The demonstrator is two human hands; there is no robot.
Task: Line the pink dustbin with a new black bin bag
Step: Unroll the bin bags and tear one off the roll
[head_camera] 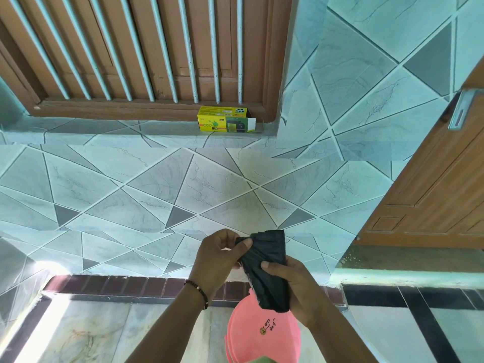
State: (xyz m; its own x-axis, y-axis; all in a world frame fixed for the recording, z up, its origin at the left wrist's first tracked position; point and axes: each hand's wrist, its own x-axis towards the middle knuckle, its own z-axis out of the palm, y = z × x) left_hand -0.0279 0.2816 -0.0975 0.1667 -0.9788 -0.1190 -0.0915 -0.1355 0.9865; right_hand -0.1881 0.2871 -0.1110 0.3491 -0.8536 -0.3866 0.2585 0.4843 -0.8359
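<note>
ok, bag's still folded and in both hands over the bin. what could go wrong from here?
1. The black bin bag is still a tight folded wad; the left hand pinches only one corner, so it may tear or the layers may not separate.
2. The pink dustbin looks covered by its lid, so the bag cannot go in until that is off.
3. The right hand holds the bag loosely around the middle; it could slip and drop.

Folded bin bag point(264, 268) held between both hands, left hand point(218, 260) pinching its upper left corner, right hand point(296, 286) gripping its lower right side. Dustbin point(262, 334) on floor point(104, 334) directly below the bag, close to the wall point(157, 192). Box point(226, 122) sits on sill point(104, 132) above, at right end, against window frame point(157, 110); door point(432, 192) to the right.
</note>
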